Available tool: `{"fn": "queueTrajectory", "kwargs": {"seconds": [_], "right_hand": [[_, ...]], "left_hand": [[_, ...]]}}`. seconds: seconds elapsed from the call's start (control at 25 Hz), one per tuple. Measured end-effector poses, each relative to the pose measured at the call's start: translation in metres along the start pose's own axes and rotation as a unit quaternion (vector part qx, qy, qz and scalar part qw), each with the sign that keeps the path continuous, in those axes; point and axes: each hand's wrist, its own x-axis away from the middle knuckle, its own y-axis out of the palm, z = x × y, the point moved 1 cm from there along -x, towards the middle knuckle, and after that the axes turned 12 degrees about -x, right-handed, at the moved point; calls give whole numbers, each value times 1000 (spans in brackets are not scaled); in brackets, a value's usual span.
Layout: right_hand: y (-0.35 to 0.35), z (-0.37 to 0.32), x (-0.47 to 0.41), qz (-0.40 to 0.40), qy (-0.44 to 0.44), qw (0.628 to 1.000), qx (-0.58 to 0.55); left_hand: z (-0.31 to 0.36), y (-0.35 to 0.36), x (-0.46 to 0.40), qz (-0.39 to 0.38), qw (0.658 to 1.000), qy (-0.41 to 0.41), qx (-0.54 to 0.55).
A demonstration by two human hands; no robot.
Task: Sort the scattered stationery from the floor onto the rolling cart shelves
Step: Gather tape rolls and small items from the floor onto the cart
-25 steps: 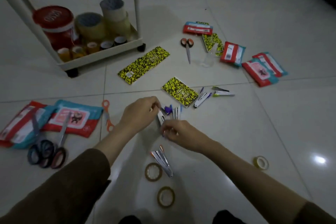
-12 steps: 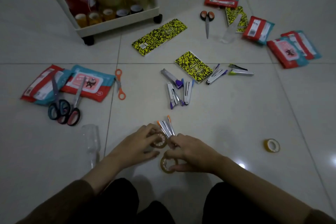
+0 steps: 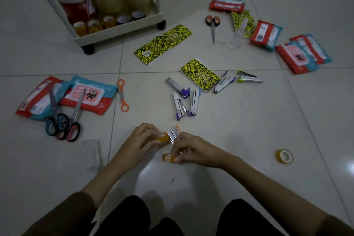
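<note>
We're seeing the left grip (image 3: 142, 139) grasping a tape roll (image 3: 161, 139), mostly hidden; right grip (image 3: 191, 149) pinching another roll (image 3: 168, 158), orange-tipped staplers (image 3: 172, 135) pointing away between them.

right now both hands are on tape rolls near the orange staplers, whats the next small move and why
Probably lift both rolls and carry them to the cart. The left hand grips one small tape roll and the right hand pinches another, both on edge off the tile, and the cart's bottom shelf already holds similar small rolls. The orange staplers between the hands can wait.
</note>
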Motion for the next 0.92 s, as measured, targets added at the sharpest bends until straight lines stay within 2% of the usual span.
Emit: {"fn": "queueTrajectory", "kwargs": {"seconds": [0.2,0.4,0.52,0.68,0.8,0.92], "right_hand": [[-33,-36,-42,74,-14,996,-50],[-86,-115,-114,95,-45,993,54],[-114,-172,-162,83,-76,980,163],[-141,-225,-213,75,-90,956,268],[-156,-238,-246,98,-95,939,316],[-165,-221,-278,145,-95,936,306]], "left_hand": [[-5,-44,-25,81,995,-48,42],[-20,-119,-66,221,969,-74,87],[-27,-168,-88,286,954,-69,49],[-34,-214,-114,314,939,-123,-70],[-39,-231,-131,317,931,-105,-150],[-55,-239,-155,318,924,-102,-186]]}}
